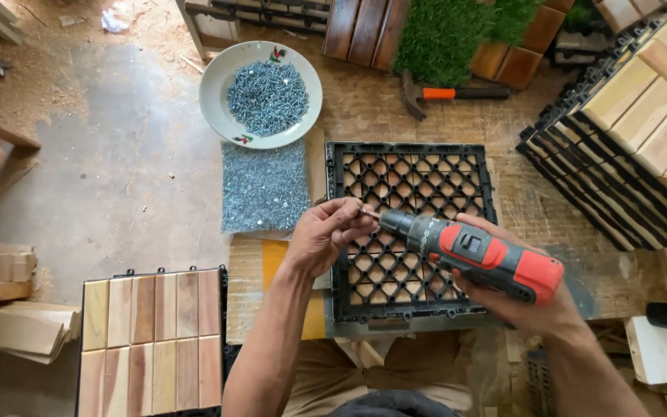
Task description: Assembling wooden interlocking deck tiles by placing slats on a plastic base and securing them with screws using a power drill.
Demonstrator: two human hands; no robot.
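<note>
Drill loaded, mid-frame!
Your right hand (523, 305) gripped the red drill (476, 253); left hand (326, 232) pinched a screw (364, 210) over the black lattice grid (411, 177).

The red and black cordless drill (476, 253) lies nearly level above the bench, its dark chuck pointing left and slightly up, its red rear end low on the right. The right hand (523, 301) wraps it from below at the handle. At the tip of the bit sits what seems to be a small silver screw (363, 210), too small to tell for sure, pinched by the fingers of the left hand (324, 234). Beneath the drill lies a square black plastic grid tile (413, 228), lattice side up, pale wood showing through its diamond openings.
</note>
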